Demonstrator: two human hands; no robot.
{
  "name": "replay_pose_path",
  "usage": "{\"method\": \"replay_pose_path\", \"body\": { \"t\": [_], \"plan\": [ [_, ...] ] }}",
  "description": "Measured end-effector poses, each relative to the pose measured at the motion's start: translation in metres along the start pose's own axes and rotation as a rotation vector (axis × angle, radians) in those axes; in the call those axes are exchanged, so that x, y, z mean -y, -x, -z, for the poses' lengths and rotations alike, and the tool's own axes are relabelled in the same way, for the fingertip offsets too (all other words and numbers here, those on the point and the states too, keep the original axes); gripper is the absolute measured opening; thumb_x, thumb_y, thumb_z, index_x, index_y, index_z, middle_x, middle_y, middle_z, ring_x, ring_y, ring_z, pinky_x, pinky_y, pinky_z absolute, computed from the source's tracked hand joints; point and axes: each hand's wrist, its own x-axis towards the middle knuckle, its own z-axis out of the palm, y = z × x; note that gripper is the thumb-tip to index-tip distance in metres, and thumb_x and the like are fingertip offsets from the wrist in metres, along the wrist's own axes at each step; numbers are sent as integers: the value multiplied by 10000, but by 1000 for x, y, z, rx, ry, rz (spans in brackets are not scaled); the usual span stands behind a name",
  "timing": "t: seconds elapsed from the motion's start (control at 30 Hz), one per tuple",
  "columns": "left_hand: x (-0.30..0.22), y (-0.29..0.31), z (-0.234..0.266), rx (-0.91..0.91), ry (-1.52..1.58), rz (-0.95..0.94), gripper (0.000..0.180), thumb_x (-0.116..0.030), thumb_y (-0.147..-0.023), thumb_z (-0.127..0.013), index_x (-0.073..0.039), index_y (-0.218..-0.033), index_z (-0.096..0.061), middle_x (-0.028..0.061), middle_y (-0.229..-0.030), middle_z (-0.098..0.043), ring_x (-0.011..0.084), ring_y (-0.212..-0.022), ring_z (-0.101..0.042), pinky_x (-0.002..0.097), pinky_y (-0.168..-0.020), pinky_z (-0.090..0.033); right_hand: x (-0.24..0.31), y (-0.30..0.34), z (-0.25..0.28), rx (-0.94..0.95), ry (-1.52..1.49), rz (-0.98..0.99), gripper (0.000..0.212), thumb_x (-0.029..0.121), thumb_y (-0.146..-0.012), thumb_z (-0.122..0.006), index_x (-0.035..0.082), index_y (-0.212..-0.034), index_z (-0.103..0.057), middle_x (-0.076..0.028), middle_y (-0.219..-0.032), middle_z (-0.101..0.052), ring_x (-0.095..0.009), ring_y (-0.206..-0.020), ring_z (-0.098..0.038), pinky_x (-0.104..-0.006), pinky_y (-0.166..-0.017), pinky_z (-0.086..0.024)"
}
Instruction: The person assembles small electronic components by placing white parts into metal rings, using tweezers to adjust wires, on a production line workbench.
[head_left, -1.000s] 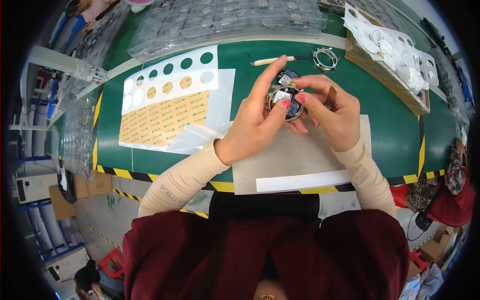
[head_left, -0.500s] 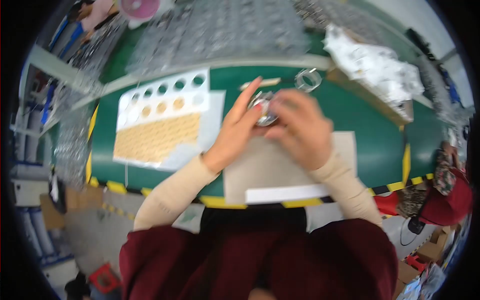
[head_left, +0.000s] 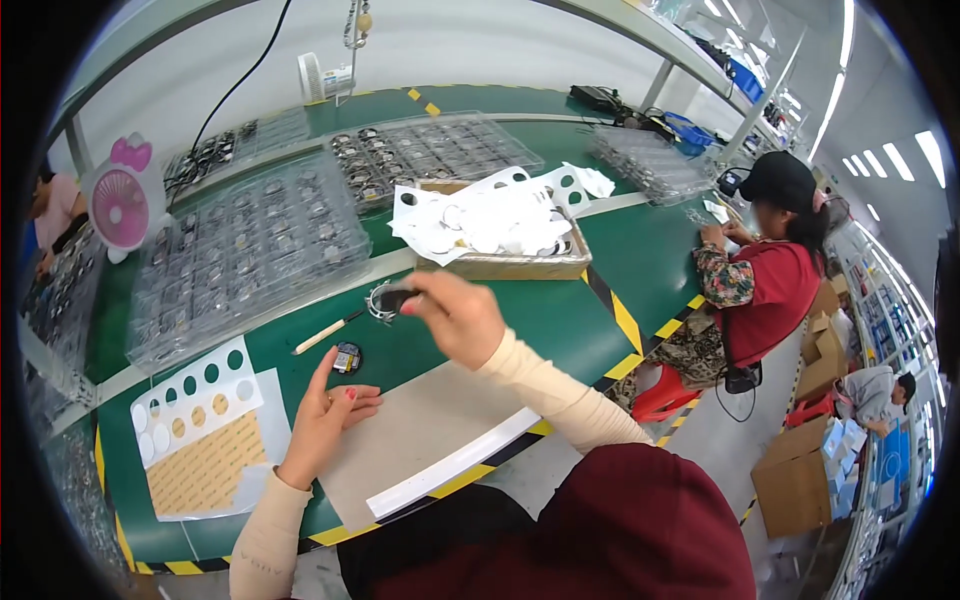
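My right hand [head_left: 458,318] is closed, pinching a small dark round piece [head_left: 396,299] over a clear ring-shaped holder [head_left: 377,304] on the green table. How far the piece sits in the ring is hard to tell. My left hand [head_left: 335,425] rests lower on the table with thumb and fingers apart, nothing in its grasp. Beside its index fingertip lies a small round dark watch-like part [head_left: 347,357] with a lighter printed face. A thin tool [head_left: 322,336] with a pale handle and dark tip lies between that part and the ring.
A grey mat [head_left: 420,425] with a white strip [head_left: 450,462] lies in front. Left are sticker sheets [head_left: 210,460]. A box of white scraps [head_left: 520,268] stands behind, near clear part trays [head_left: 250,240] and a pink fan [head_left: 122,208]. A co-worker [head_left: 775,265] sits at right.
My hands were together around a shiny round part; now they are apart, the right one by the clear ring. The dark part lies on the table. The view has swung up and right.
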Motion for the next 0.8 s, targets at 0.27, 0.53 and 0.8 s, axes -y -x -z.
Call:
{"method": "replay_pose_path", "body": {
  "t": [0.27,0.53,0.8],
  "plan": [
    [-1,-1,-6,-64,-36,-6,524,-81,-909,-376,-85,-1374,-135,182,-992,-550,224,-875,-580,302,-797,-489,-56,24,-9,155,373,3,207,129,-758,-597,87,-958,-565,-95,-737,-553,-298,-645,-572,-387,-546,-450],
    [-4,-1,-13,-76,-9,-19,514,-64,-902,-376,-85,-1369,-163,178,-975,-555,206,-856,-576,297,-782,-493,-40,9,2,-31,321,125,128,134,-752,-592,107,-876,-575,-79,-756,-571,-285,-612,-571,-374,-547,-459],
    [-2,0,-16,-83,-15,-8,507,-76,-907,-380,-86,-1369,-170,175,-966,-556,194,-818,-581,290,-759,-500,-23,4,17,-112,310,98,196,117,-737,-617,102,-924,-561,-77,-712,-553,-269,-600,-569,-362,-510,-449]
  ]
}}
